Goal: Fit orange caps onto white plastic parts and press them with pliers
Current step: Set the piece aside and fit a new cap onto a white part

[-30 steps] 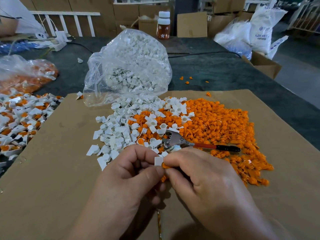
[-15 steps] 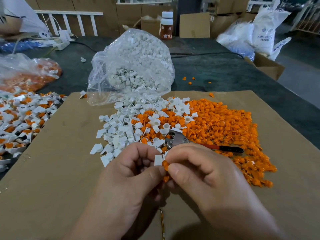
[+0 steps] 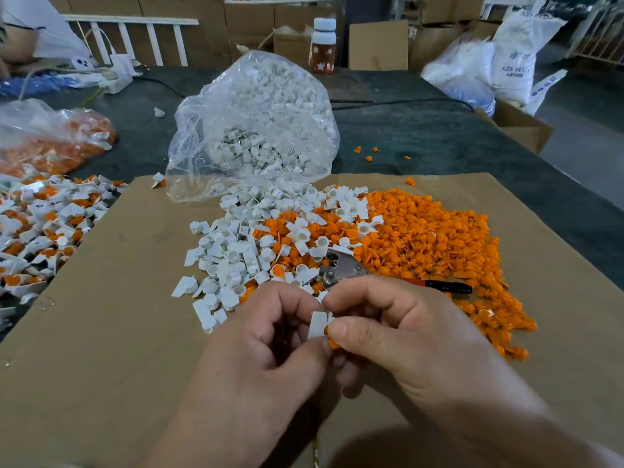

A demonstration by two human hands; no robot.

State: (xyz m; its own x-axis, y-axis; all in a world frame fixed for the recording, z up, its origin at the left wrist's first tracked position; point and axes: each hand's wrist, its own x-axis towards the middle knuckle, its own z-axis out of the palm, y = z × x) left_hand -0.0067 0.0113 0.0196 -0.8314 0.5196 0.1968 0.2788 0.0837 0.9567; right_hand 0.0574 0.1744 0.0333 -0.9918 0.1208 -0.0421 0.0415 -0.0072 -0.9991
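Your left hand [image 3: 270, 359] pinches a small flat white plastic part [image 3: 317, 324] over the brown cardboard sheet [image 3: 101, 332] — its long side runs up and down. A little orange cap [image 3: 329, 336] touches it, mostly hidden by the pinching thumb of your right hand [image 3: 405, 342]. Past them, silver pliers [image 3: 342, 268] with a red-and-black handle lie sideways — head left.

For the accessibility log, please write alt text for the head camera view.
The left hand pinches a white part while the right hand holds an orange cap against it, above a cardboard sheet. Beyond lie pliers on heaps of white parts and orange caps, with a clear bag of white parts behind.
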